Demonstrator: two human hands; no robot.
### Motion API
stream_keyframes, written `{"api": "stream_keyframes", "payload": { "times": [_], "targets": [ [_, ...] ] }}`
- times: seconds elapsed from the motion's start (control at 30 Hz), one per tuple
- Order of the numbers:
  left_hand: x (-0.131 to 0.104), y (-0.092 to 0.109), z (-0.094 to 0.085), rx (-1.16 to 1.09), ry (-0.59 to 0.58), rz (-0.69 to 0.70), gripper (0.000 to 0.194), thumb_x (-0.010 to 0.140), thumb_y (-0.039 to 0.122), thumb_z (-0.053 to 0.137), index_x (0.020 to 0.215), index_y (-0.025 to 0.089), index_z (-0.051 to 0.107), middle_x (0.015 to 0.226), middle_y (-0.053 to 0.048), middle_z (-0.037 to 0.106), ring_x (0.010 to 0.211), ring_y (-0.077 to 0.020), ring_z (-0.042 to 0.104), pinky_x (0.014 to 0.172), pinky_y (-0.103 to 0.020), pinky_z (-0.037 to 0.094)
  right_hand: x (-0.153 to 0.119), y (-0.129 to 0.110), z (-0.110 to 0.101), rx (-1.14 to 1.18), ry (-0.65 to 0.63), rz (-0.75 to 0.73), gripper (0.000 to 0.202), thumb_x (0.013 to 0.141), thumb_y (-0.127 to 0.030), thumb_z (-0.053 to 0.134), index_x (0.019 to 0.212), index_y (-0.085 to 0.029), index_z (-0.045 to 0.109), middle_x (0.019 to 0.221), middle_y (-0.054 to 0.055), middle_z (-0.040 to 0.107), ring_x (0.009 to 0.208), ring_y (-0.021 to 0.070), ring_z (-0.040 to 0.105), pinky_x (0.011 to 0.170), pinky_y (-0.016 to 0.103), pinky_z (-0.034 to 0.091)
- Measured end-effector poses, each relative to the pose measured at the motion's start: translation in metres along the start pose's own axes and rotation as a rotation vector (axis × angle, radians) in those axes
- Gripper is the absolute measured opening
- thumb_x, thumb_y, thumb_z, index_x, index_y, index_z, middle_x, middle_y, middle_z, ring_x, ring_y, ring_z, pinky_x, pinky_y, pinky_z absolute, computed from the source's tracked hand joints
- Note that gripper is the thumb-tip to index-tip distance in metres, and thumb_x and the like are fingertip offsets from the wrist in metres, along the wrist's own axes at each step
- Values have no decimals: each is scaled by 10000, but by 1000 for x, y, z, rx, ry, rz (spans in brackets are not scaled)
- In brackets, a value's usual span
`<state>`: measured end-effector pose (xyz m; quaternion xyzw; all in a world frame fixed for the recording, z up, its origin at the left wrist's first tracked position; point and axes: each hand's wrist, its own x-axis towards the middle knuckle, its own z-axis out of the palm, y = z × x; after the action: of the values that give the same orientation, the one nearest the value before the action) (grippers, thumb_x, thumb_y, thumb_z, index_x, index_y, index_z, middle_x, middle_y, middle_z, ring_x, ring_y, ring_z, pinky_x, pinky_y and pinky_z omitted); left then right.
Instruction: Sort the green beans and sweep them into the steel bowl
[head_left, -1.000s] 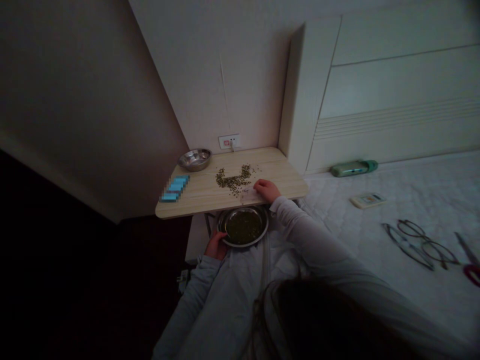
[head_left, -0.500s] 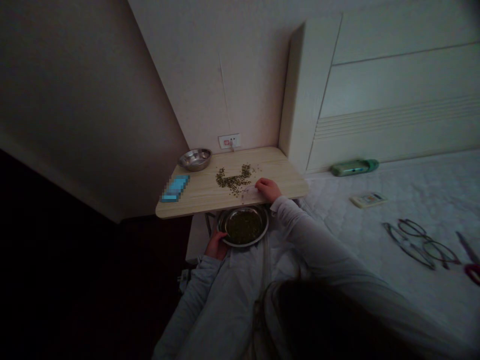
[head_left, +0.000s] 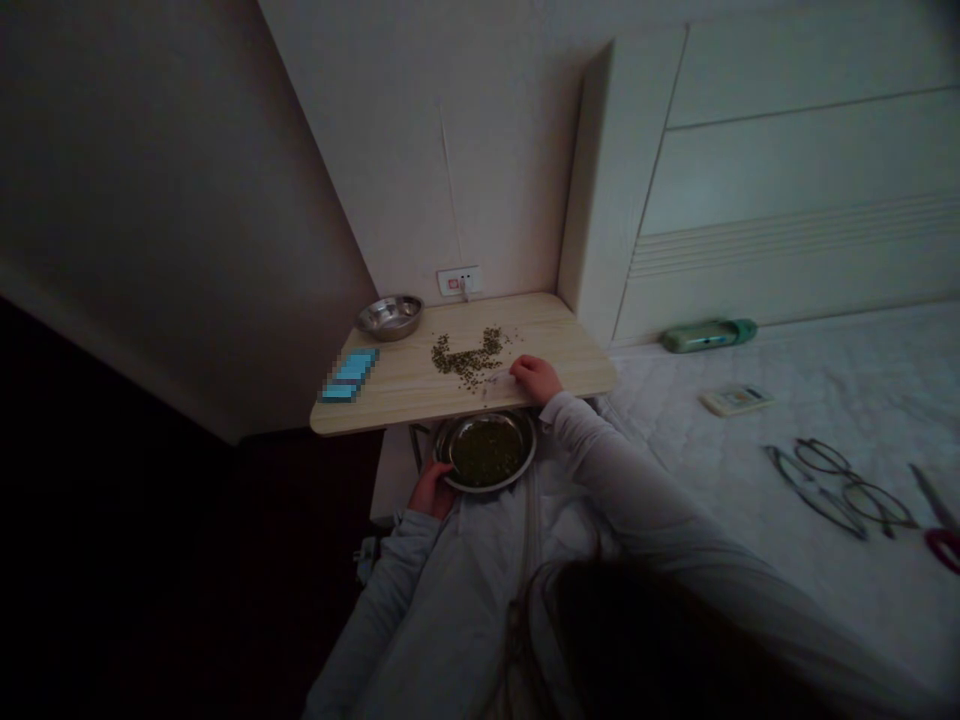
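Observation:
Small green beans (head_left: 466, 362), which look like mung beans, lie scattered in a loose patch on the wooden tabletop (head_left: 390, 395). My right hand (head_left: 535, 377) rests over the table's front right part, its fingers pinched on a thin see-through piece (head_left: 496, 380) at the edge of the beans; its kind is unclear. Below the front edge, over my lap, a steel bowl (head_left: 525, 462) holds many green beans (head_left: 487, 452). My left hand (head_left: 433, 490) grips that bowl's left rim, thumb on the inside.
An empty-looking steel bowl (head_left: 391, 318) stands at the table's back left, with a blurred-out phone (head_left: 349, 375) in front. On the bed to the right lie a green bottle (head_left: 708, 335), a pale remote (head_left: 736, 400), glasses (head_left: 825, 456) and scissors (head_left: 937, 515). A socket (head_left: 459, 281) is behind.
Both hands stay almost in place. The see-through piece under my right fingers looks slightly tilted compared with before; the beans and bowls have hardly moved.

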<state>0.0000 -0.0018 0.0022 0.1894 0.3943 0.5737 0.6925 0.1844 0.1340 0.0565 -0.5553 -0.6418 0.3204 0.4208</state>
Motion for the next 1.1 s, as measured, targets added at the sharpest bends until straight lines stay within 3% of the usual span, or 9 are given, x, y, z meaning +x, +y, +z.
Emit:
{"api": "stream_keyframes", "payload": {
  "times": [0.87,1.1],
  "targets": [
    [0,0,-1,32,28,2,434,583,109,465,1006,206,474,838,-25,615,898,-221,505,732,-349,421,1,2,0,-13,29,-17,175,590,-287,407,574,-156,522,480,-38,490,521,72,427,532,198,315],
    [1,0,-3,10,-16,2,443,584,106,474,1014,214,473,867,-27,608,901,-222,503,738,-352,417,0,1,0,-8,31,-9,186,592,-297,402,578,-155,522,486,-34,499,515,74,420,526,200,310]
  ]
}}
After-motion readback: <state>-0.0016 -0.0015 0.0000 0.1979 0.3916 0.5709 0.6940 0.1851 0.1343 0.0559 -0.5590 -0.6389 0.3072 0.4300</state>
